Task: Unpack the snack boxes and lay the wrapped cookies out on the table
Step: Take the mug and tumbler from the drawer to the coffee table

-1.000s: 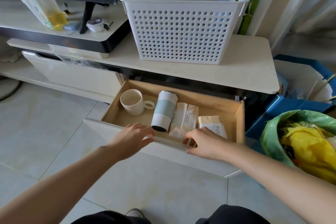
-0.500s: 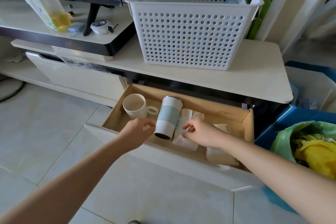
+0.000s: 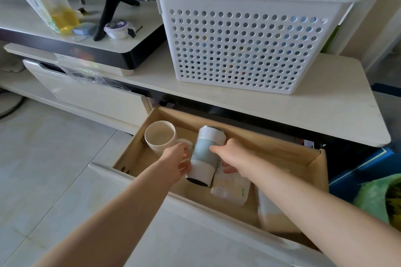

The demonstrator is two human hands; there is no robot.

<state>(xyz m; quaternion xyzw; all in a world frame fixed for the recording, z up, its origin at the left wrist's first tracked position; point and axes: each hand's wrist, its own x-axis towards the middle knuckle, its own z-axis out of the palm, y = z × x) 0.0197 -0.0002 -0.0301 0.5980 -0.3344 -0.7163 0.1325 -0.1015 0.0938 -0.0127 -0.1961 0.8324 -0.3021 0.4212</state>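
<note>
A second ago both my hands sat on the front edge of the open drawer (image 3: 312,159); now they have gone inside it and closed in on the tumbler (image 3: 205,156) lying on its side in the middle. My left hand (image 3: 176,161) comes at it from nine o'clock, fingers curled against its white lower band, and my right hand (image 3: 231,157) meets it from three o'clock, thumb laid across the pale blue body. So both grips are grasping the tumbler, though it has not yet left the drawer floor as far as I can tell.

The mug (image 3: 160,136) stands at ten o'clock of the tumbler, just beside my left hand. The tissue packs (image 3: 231,187) lie at five o'clock, partly under the tumbler and my right wrist.

As for the task's things, I see no snack boxes or wrapped cookies in this drawer. The white basket (image 3: 245,34) on the counter (image 3: 325,112) at twelve o'clock shows bluish shapes through its holes, but I cannot tell what they are. I judge the unpacking has not started, and this reach looks like a detour or a search.
</note>
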